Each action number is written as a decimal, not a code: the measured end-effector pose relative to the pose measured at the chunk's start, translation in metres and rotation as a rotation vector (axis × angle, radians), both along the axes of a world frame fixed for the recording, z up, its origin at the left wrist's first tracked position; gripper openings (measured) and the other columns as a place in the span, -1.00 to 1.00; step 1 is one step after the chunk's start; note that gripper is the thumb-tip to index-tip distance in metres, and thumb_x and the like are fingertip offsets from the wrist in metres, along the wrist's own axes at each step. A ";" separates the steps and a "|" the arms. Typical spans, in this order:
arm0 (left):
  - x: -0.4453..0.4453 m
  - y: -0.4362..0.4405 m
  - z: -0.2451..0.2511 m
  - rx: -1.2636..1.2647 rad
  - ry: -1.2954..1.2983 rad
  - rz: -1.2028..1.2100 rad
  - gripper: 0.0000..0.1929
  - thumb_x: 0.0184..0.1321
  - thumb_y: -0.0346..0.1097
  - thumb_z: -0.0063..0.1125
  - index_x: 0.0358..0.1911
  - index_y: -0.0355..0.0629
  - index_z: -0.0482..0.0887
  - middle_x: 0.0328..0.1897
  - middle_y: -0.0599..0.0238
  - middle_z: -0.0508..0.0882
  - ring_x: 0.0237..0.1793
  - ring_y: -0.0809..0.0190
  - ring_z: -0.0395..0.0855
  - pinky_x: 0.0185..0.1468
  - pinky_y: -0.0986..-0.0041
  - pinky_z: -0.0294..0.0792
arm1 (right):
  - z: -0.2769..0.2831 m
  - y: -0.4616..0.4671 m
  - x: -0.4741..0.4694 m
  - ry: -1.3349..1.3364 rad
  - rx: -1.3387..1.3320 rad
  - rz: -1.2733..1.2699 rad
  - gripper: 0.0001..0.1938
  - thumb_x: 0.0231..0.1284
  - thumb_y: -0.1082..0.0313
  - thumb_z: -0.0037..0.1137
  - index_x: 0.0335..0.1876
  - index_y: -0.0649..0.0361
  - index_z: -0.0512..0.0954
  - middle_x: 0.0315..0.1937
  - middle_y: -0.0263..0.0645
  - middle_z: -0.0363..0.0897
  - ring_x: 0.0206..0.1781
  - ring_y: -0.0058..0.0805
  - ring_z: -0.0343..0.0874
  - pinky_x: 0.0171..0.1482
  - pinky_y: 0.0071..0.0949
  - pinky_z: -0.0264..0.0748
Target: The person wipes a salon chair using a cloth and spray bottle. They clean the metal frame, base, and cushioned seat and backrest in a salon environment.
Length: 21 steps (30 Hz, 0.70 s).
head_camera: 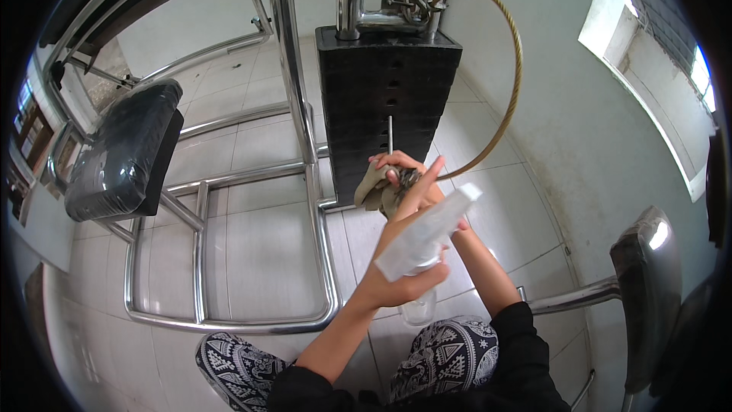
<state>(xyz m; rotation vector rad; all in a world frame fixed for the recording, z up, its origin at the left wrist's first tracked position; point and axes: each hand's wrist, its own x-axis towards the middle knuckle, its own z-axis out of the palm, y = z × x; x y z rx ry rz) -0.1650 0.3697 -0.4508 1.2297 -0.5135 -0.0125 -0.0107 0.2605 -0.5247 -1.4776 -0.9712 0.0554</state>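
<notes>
My left hand [400, 283] grips a spray bottle with a white trigger head [426, 234]; its clear body [420, 313] hangs below the fist. Just beyond it, my right hand [403, 160] holds a grey-brown cloth [370, 190] around the end of a yellowish-brown coated cable [516, 68]. Some metal cable hardware [408, 177] shows between the cloth and the fingers. Part of my right hand is hidden behind the left hand and the bottle. Both hands are in front of a black weight stack [380, 71], from which a metal selector pin [390, 133] sticks out.
Chrome frame tubes [257, 326] run along the tiled floor [269, 252] at left. A plastic-wrapped black seat pad [120, 154] stands beyond them. Another black pad [649, 297] is at right, near the pale wall [549, 126]. My patterned trouser knees [452, 355] are below my hands.
</notes>
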 end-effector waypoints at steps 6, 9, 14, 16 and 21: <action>0.003 0.023 -0.029 -0.014 0.107 0.037 -0.12 -0.23 -0.51 0.06 0.37 -0.13 0.12 -0.15 0.23 0.57 -0.30 0.44 0.51 -0.21 0.63 0.41 | 0.000 -0.008 0.001 0.133 -0.056 -0.079 -0.62 0.25 -0.04 0.02 -0.09 0.13 0.49 0.02 -0.20 0.50 0.11 -0.40 0.45 0.15 -0.31 0.38; 0.007 0.030 -0.043 0.018 0.086 0.095 -0.12 -0.24 -0.52 0.07 0.36 -0.12 0.13 -0.16 0.24 0.57 -0.40 0.46 0.51 -0.25 0.63 0.40 | 0.005 -0.003 0.002 0.208 0.009 -0.067 -0.60 0.24 -0.07 0.01 -0.08 0.14 0.49 0.01 -0.17 0.51 0.12 -0.39 0.45 0.16 -0.28 0.39; 0.006 0.037 -0.052 0.039 0.098 0.118 -0.15 -0.23 -0.52 0.09 0.34 -0.11 0.18 -0.16 0.26 0.54 -0.47 0.49 0.51 -0.24 0.63 0.38 | 0.016 0.005 0.023 0.236 0.005 -0.135 -0.66 0.33 0.06 -0.04 0.04 0.12 0.48 -0.06 -0.28 0.53 0.00 -0.57 0.47 0.06 -0.54 0.40; 0.004 0.040 -0.058 0.023 0.127 0.102 -0.15 -0.23 -0.50 0.11 0.34 -0.12 0.19 -0.15 0.25 0.52 -0.48 0.49 0.52 -0.22 0.63 0.37 | 0.016 0.010 0.023 0.146 0.025 -0.207 -0.66 0.33 0.09 -0.03 0.06 0.12 0.48 -0.10 -0.32 0.54 -0.03 -0.61 0.47 0.04 -0.56 0.40; -0.001 0.046 -0.064 0.032 0.153 0.081 -0.16 -0.23 -0.47 0.14 0.33 -0.16 0.20 -0.14 0.25 0.51 -0.46 0.49 0.53 -0.19 0.61 0.37 | 0.000 0.009 0.025 0.049 0.061 -0.332 -0.81 0.23 0.31 0.14 -0.09 0.14 0.50 -0.19 -0.39 0.55 -0.09 -0.67 0.47 0.01 -0.58 0.39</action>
